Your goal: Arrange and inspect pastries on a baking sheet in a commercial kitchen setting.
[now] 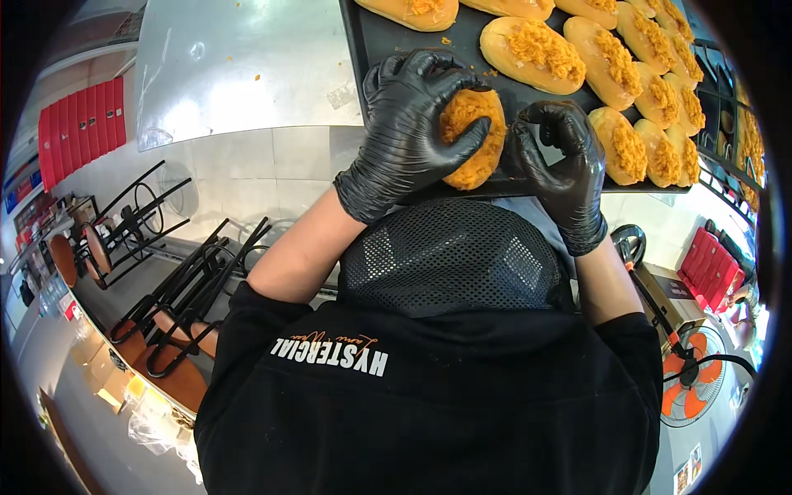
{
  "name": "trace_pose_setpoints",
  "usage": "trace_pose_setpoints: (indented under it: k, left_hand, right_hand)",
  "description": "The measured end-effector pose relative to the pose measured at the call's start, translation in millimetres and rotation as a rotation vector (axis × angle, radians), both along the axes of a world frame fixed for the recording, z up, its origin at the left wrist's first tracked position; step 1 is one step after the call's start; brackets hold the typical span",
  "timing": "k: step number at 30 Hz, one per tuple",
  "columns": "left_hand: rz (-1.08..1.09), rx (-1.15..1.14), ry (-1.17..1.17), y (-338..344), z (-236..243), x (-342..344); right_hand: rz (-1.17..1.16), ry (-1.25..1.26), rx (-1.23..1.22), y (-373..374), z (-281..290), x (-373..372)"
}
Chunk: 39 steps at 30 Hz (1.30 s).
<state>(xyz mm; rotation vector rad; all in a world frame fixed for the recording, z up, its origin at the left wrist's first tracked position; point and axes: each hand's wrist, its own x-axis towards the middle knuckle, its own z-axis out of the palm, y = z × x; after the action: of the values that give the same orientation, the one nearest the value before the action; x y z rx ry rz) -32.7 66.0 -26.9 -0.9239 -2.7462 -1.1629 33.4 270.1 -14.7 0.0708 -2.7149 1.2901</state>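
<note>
Black gloves cover both of my hands. My left hand point(421, 115) is wrapped round an oval bun topped with orange-brown shreds point(474, 124), its thumb lying across the topping. It holds the bun over the near edge of a dark baking tray point(528, 99). Just right of that bun, apart from it, my right hand point(569, 157) has its fingers curled in toward the thumb in a pinch. Whether anything small sits between those fingertips is hidden. More glazed buns with the same topping point(535, 54) lie in rows on the tray's far and right parts.
A shiny metal worktop point(239, 66) adjoins the tray on the left, with a few crumbs on it. Black-legged stools point(190, 289) stand at lower left. An orange-bladed fan point(693, 375) and a cardboard box point(670, 297) are at right. A rack with trays point(730, 124) stands far right.
</note>
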Motion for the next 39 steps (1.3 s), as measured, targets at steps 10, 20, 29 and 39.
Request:
trace_pose_setpoints:
  k: [10,20,29,39]
  left_hand:
    - [0.023,0.042,-0.036,1,-6,1]
    - [0.055,0.067,-0.014,-1,8,-5]
    - [0.076,0.07,-0.03,-15,-7,-7]
    - [0.054,0.078,0.002,-3,-7,-20]
  right_hand:
    - [0.002,0.045,0.078,-1,-5,-3]
    - [0.035,0.081,0.032,4,-14,-8]
    - [0.096,0.054,0.104,-1,-27,-18]
    - [0.003,-0.084,0.033,-8,-3,-27]
